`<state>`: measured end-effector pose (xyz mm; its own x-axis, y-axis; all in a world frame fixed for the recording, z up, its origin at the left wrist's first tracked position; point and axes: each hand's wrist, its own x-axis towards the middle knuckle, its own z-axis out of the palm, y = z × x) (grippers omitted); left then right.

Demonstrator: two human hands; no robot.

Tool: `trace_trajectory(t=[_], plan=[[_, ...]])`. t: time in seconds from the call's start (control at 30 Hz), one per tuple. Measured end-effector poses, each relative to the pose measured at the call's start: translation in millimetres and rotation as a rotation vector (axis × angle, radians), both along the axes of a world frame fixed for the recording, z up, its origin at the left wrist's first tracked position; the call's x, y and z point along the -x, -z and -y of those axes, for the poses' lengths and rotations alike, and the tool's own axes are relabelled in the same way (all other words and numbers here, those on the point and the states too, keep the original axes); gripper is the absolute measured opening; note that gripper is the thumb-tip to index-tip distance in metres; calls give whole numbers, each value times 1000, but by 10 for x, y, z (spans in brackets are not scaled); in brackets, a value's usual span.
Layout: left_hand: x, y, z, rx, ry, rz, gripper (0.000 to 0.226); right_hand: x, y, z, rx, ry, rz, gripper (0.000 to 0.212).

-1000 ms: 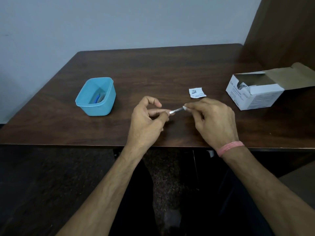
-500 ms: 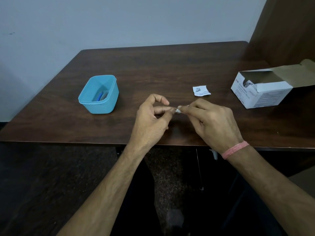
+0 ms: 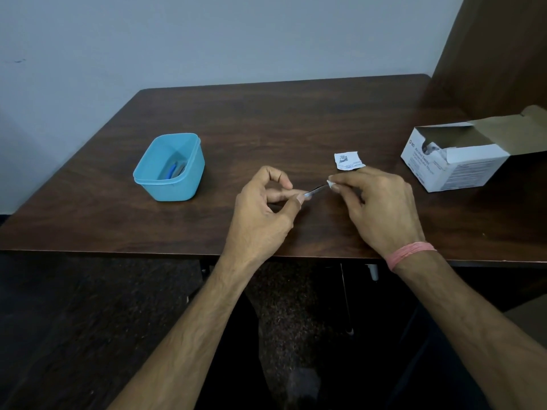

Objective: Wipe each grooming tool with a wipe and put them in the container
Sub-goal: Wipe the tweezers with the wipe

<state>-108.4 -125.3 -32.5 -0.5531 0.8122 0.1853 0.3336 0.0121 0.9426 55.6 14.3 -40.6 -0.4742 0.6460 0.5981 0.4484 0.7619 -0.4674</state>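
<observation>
Left hand pinches a slim metal grooming tool; right hand pinches a small white wipe around its tip. Blue plastic container at ten o'clock on the tabletop.

The slim metal tool shows only its middle span: one end is covered by the left hand fingertips, the other by the white wipe pinched in the right hand, so its type cannot be determined. Contents of the blue container are too small to identify beyond a blue item and something pale against the inner wall. The open box flap is cut off by the right edge, its interior is in shadow, its side print is only partly legible, and print on the torn packet cannot be read.
</observation>
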Motion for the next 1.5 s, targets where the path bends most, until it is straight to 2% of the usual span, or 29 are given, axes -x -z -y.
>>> trace_trajectory(t=[0.13,0.33,0.53,0.63,0.7,0.8,0.87,1.0,1.07,1.5], plan=[[-9,47,-2,8,28,-48,23,-24,-25,22,-23,-50,-29,11],[-51,29,3,107,1,-202,29,-16,-79,89,-54,-99,137,21],[-97,3,-9,93,13,-154,24,-1,-84,139,-85,-122,80,10],[-72,2,-24,124,51,-148,20,-15,-78,164,-137,-124,64,11],[-36,6,-37,104,79,-75,16,-27,-79,169,-129,-122,22,13],[-11,-3,-32,50,51,11,11,-46,-53,87,-40,-100,-118,11],[-17,4,-32,21,23,37,9,-59,-56,26,115,-85,-198,8],[-32,17,-31,8,8,23,10,-62,-83,-8,509,-97,-295,16],[-20,4,-27,2,11,24,11,-65,-84,-47,606,-139,-336,18],[8,-28,1,58,104,18,13,-117,-54,-101,602,-229,-267,12]])
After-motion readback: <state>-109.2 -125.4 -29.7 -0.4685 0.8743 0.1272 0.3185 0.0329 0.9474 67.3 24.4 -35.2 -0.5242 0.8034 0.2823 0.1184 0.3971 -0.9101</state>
